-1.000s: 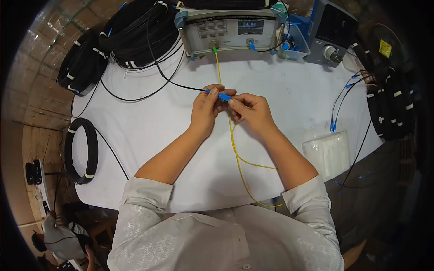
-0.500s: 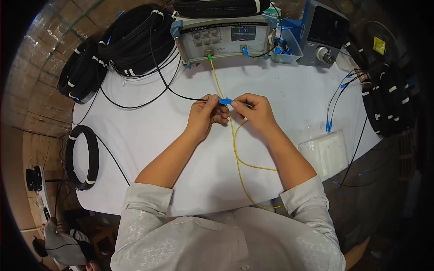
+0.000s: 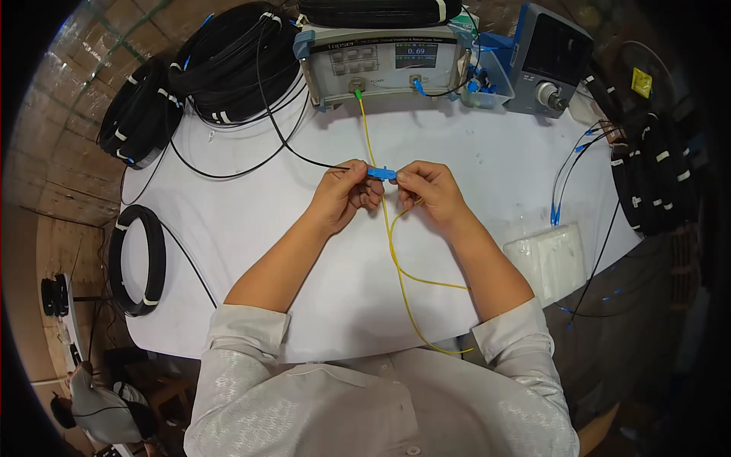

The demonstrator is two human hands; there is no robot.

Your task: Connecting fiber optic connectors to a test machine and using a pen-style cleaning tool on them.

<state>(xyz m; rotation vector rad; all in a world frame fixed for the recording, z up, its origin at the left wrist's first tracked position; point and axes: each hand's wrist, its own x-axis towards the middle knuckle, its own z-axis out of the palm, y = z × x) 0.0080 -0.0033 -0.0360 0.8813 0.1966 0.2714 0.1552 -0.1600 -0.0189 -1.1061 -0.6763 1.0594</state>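
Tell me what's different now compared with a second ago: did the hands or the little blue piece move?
Hardly anything changed. The left hand and right hand keep pinching the small blue connector between them above the white table, with no clear shift of their own; the view just tilted slightly. The yellow cable, black cable and grey test instrument stayed put.

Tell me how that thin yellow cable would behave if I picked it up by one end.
The yellow cable would probably hang floppy: it already lies in loose curves on the white table. It looks very thin, so likely light. Sharp bending might damage it, so it seems somewhat fragile.
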